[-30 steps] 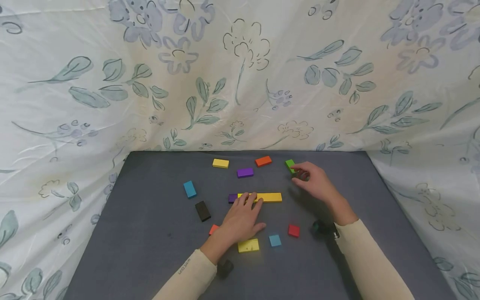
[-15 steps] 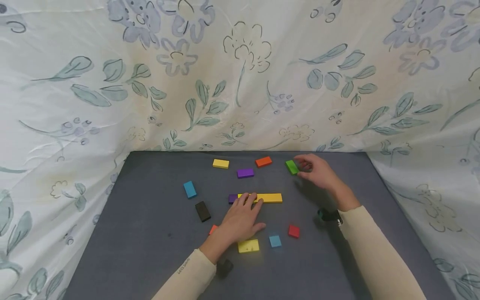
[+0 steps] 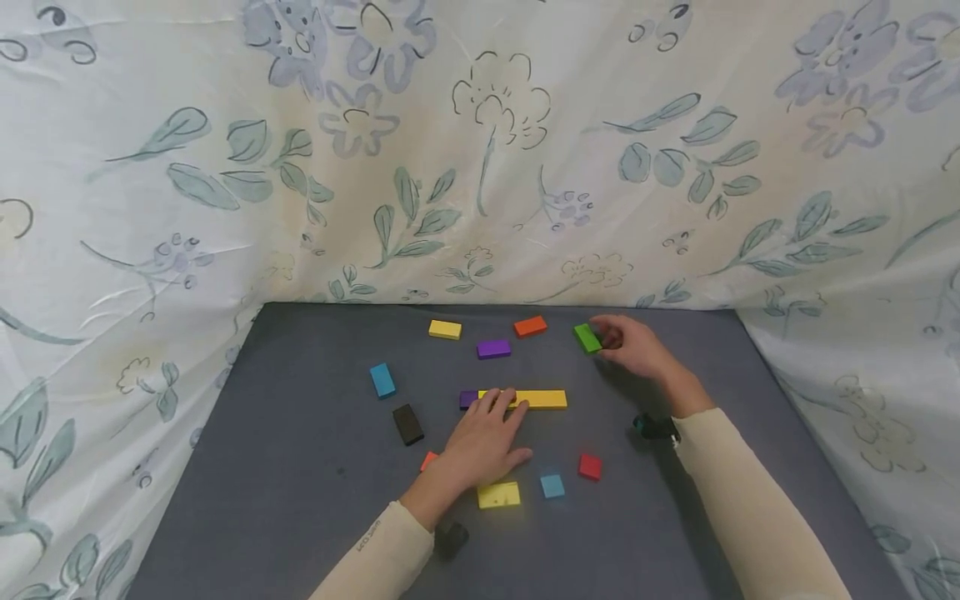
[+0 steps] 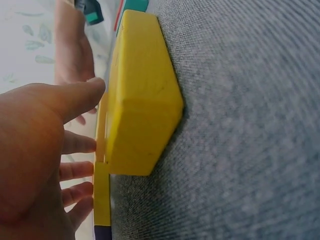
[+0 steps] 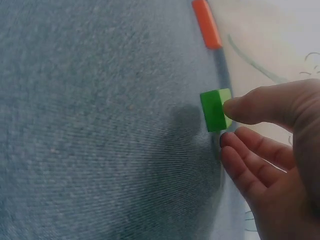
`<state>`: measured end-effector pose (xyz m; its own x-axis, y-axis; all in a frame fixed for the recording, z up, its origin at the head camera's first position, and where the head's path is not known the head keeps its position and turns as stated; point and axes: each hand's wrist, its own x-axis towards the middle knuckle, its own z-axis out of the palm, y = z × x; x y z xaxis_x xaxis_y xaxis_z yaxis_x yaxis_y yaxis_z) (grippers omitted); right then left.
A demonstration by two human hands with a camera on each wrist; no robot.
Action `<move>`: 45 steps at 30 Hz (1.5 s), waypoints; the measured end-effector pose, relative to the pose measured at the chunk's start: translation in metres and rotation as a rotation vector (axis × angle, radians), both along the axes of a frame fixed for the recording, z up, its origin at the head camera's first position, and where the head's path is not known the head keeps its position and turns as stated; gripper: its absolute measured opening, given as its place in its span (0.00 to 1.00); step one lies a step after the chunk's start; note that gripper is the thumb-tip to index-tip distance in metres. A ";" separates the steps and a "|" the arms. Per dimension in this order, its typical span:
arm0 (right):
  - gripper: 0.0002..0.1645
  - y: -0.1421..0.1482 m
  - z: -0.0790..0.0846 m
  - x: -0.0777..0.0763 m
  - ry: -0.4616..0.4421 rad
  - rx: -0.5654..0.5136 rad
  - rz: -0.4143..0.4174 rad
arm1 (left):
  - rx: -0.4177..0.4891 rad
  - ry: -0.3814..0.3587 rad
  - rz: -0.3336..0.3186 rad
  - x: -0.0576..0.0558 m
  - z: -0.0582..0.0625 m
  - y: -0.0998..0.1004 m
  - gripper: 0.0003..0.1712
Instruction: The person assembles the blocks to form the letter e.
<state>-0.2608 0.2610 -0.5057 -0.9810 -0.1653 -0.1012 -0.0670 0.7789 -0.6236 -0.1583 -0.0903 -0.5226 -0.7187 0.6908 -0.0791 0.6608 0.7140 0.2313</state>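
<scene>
In the head view my left hand (image 3: 483, 446) rests its fingers on a straight row of blocks: a dark purple block (image 3: 468, 401) at the left end and an amber-yellow block (image 3: 545, 400) to the right. A pale yellow block (image 3: 498, 496) lies by that wrist and looms large in the left wrist view. My right hand (image 3: 637, 346) is beside a green block (image 3: 587, 338) at the back right, fingers loosely bent. In the right wrist view the thumb overlaps the green block (image 5: 214, 110); whether it touches cannot be told. The other fingers stay apart from it.
Loose blocks lie around on the dark cloth: orange-red (image 3: 530, 327), bright purple (image 3: 493, 349), yellow (image 3: 446, 330), blue (image 3: 382, 381), black (image 3: 408, 424), light blue (image 3: 552, 487) and red (image 3: 589, 467). An orange block (image 3: 428, 461) is partly hidden by the left wrist. A floral curtain (image 3: 495, 167) hangs behind.
My right hand has shifted slightly right, from over the green block's end to beside it. The left hand stays on the row. The head view has tilted a little.
</scene>
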 end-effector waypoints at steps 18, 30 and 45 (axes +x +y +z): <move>0.40 0.003 -0.015 -0.017 -0.062 0.039 0.004 | -0.026 -0.014 0.010 0.002 0.003 0.001 0.46; 0.41 -0.005 -0.009 -0.022 -0.093 0.104 0.047 | -0.024 -0.029 0.023 0.004 0.003 0.001 0.45; 0.40 -0.002 -0.009 -0.025 -0.068 0.095 0.037 | -0.020 -0.027 0.014 0.001 0.003 0.001 0.46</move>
<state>-0.2861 0.2591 -0.5145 -0.9648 -0.1877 -0.1842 -0.0567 0.8325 -0.5512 -0.1572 -0.0896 -0.5200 -0.7258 0.6786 -0.1124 0.6443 0.7279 0.2344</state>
